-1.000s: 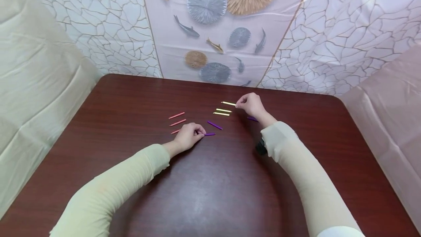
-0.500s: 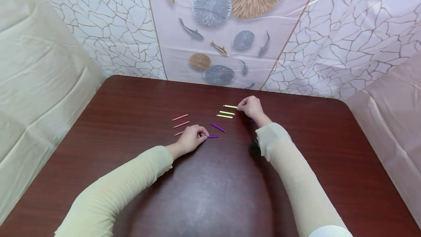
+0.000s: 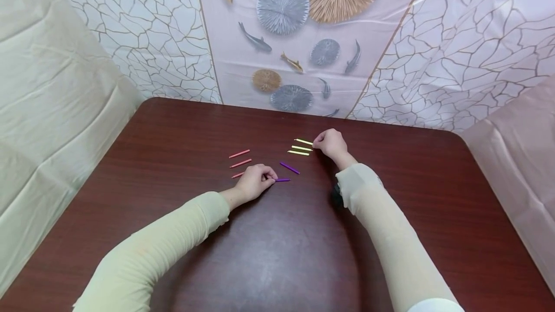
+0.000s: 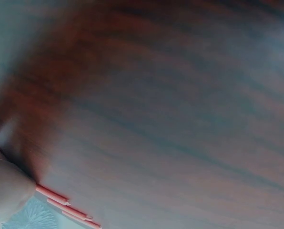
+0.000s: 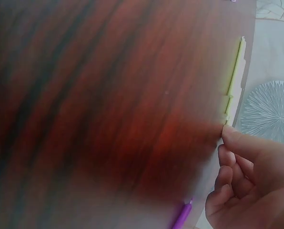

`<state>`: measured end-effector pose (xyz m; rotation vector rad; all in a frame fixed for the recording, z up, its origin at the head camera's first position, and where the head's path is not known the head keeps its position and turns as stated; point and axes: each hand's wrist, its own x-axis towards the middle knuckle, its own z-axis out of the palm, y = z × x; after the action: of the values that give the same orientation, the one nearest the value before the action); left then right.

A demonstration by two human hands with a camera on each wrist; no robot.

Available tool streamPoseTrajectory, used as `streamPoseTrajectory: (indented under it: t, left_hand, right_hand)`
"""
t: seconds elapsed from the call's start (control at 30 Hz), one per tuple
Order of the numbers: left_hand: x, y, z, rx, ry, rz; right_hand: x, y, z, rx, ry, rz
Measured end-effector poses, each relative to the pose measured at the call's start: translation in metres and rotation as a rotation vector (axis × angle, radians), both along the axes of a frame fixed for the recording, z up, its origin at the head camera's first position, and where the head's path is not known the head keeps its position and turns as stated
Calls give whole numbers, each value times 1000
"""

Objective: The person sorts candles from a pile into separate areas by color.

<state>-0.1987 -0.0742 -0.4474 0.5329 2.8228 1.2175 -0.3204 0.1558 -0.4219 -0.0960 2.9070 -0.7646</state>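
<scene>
In the head view my left hand [image 3: 256,180] pinches the near end of a purple candle [image 3: 283,180] lying on the table. A second purple candle [image 3: 289,167] lies slanted just beyond it. My right hand [image 3: 332,144] has thumb and fingertips on the right end of the farthest yellow candle [image 3: 303,141]. Two more yellow candles [image 3: 301,148] lie close in front, roughly parallel. Left of these are three pink-red candles [image 3: 240,163], the nearest partly hidden by my left hand. The right wrist view shows another purple candle [image 5: 182,215] near my right hand.
The dark brown table [image 3: 256,249] has rounded far corners. Behind it hangs a patterned cloth [image 3: 260,90], with plain pale cloth [image 3: 56,110] on the left and more on the right. Both sleeved forearms reach across the table from the front.
The farthest yellow candle's right end has swung slightly toward me with my right hand. The purple candle by my right wrist has gone out of sight in the head view. My left hand keeps its hold.
</scene>
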Motion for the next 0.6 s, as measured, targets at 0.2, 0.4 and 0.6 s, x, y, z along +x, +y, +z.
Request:
streamPoseTrajectory:
  t: [0.2, 0.4, 0.6]
  left_hand:
    - [-1, 1, -1, -8, -3, -9]
    - [1, 2, 0, 8, 3, -7]
    - [2, 1, -2, 11, 27, 5]
  right_hand:
    - [3, 0, 2, -78, 30, -33]
    - [18, -5, 9, -202, 113, 10]
    - [45, -16, 11, -271, 113, 96]
